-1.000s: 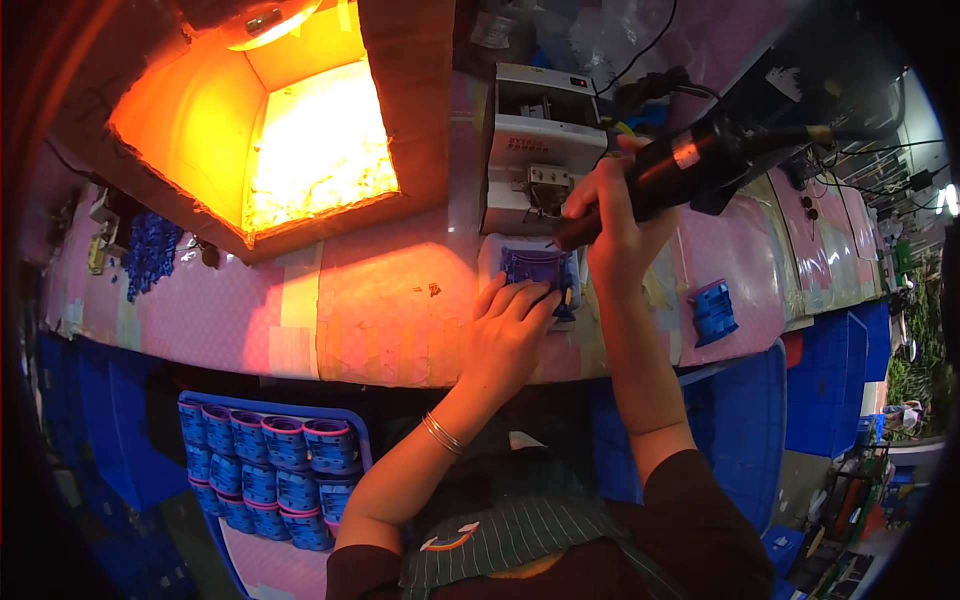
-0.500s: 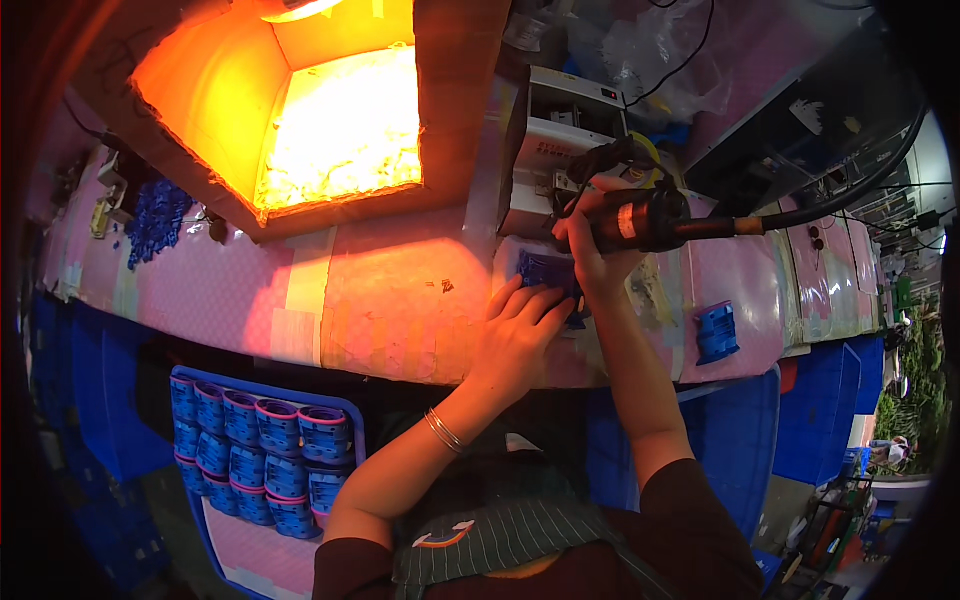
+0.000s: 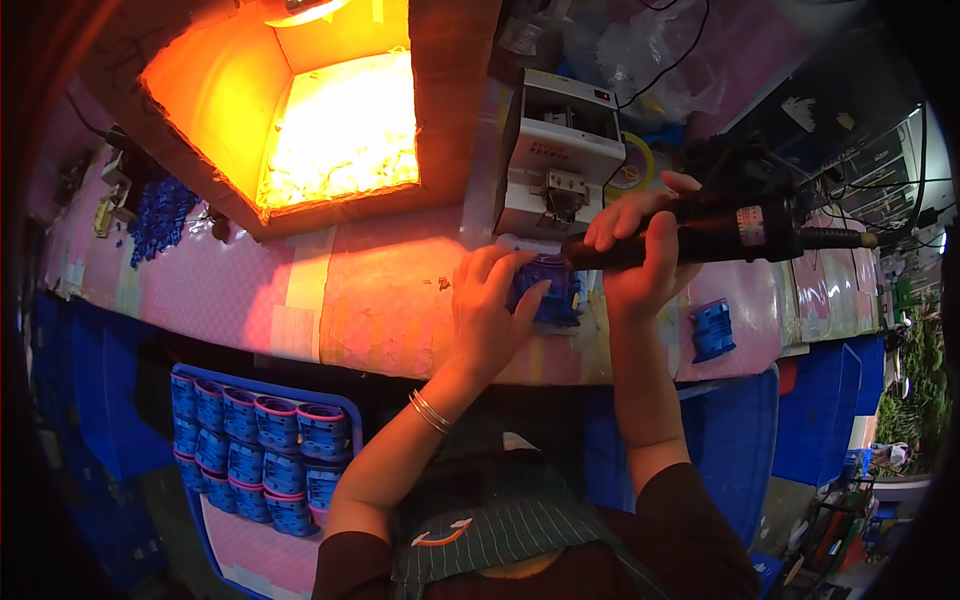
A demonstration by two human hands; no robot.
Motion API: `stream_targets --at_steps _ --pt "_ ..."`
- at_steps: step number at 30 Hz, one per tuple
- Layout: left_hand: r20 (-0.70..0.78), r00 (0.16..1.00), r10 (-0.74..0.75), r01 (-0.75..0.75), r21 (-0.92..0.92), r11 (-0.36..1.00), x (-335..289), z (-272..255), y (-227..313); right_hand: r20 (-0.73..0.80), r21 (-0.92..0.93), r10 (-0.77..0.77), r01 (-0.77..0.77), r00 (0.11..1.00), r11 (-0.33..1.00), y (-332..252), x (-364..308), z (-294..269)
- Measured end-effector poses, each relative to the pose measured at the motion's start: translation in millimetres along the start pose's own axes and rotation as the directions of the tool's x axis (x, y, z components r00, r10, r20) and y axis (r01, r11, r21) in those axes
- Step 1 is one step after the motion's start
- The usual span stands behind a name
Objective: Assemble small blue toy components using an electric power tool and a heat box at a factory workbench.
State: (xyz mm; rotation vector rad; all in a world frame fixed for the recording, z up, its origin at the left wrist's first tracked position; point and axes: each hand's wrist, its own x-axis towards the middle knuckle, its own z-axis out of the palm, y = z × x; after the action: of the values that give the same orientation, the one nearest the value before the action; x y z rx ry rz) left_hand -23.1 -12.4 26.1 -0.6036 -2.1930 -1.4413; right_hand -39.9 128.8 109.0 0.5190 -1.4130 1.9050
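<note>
My right hand [image 3: 645, 245] is wrapped round a black electric screwdriver [image 3: 700, 228], held nearly level with its cable end to the right. The driver's narrow front end reaches over the right side of a blue plastic part [image 3: 552, 292] at the table's near edge. Beside that part on its left is my left hand [image 3: 490, 310], its fingers spread and its thumb stretched toward the part's front. Whether the fingertips touch it, I cannot tell. Just behind the part stands a white screw feeder box [image 3: 555, 150].
A cardboard box [image 3: 455, 130] lit orange by a lamp stands back left. Small blue pieces [image 3: 160, 220] lie farther left. Another blue part [image 3: 712, 331] sits to the right. Below left, a blue tray [image 3: 362, 425] holds several blue parts with pink rims. Yellow tape [image 3: 640, 160] lies beside the feeder.
The screwdriver has swung from above the blue part to the right, turning level. My left hand has drawn back to the left, its fingers opening off the part.
</note>
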Motion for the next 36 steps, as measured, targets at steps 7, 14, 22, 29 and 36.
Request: stream_targets --at_steps 7,14,22,29,36 --pt "0.042 0.998 0.048 -0.048 0.016 0.999 11 -4 -9 0.042 -0.013 0.034 -0.033 0.999 0.999 -9 -5 9" --pt "0.126 0.978 0.169 -0.187 0.15 0.971 19 -20 -6 0.083 0.018 0.098 -0.1 0.992 0.995 -9 -11 15" --pt "0.134 0.965 0.226 -0.249 0.187 0.95 19 -24 -6 0.058 0.017 0.193 -0.194 0.979 0.981 -15 -11 25" --pt "0.231 0.942 0.245 -0.287 0.171 0.942 18 -30 0 0.073 -0.051 0.239 -0.236 0.968 0.97 -16 -12 28" --pt "0.201 0.968 0.151 -0.183 0.156 0.971 9 -31 -3 0.04 -0.124 0.228 -0.221 0.973 0.967 -12 -7 34"
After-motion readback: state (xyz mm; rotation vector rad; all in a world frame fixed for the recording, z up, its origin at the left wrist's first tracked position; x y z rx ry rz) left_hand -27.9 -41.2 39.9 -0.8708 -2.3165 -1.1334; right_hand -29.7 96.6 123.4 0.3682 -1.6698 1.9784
